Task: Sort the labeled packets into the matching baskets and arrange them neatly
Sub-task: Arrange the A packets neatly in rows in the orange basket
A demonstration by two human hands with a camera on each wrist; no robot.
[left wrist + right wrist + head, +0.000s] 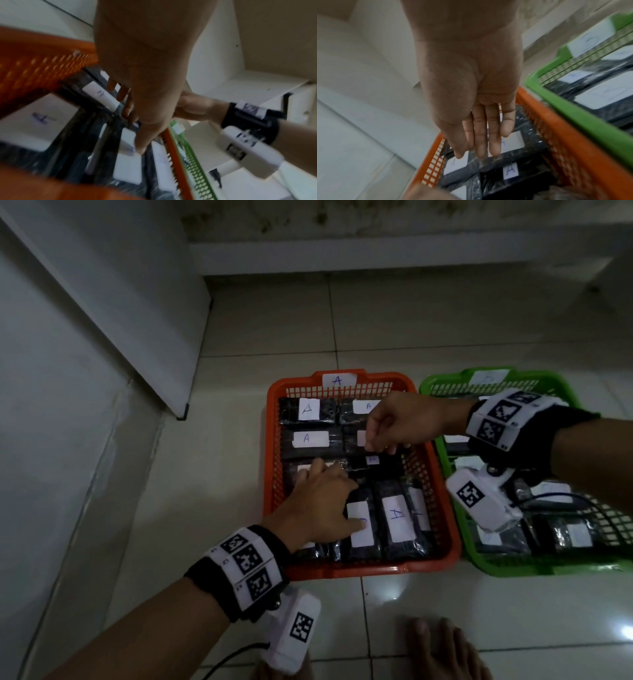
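An orange basket [359, 571] tagged A holds several black packets with white A labels [308, 410]. My left hand [322, 487] lies flat inside it on a packet in the middle-left row, with the thumb touching the label of an upright packet [359, 525]. In the left wrist view this thumb [139, 147] presses on that label. My right hand [383, 440] hovers over the basket's middle right with its fingers pointing down above a small A packet [359, 465]. The right wrist view shows those fingers [481, 142] straight and holding nothing. A green basket [513, 568] at the right holds more labelled packets.
Both baskets sit side by side on a pale tiled floor [428, 330]. A white wall or panel [102, 337] rises at the left and a step runs along the back. My bare feet [442, 648] stand just in front of the orange basket.
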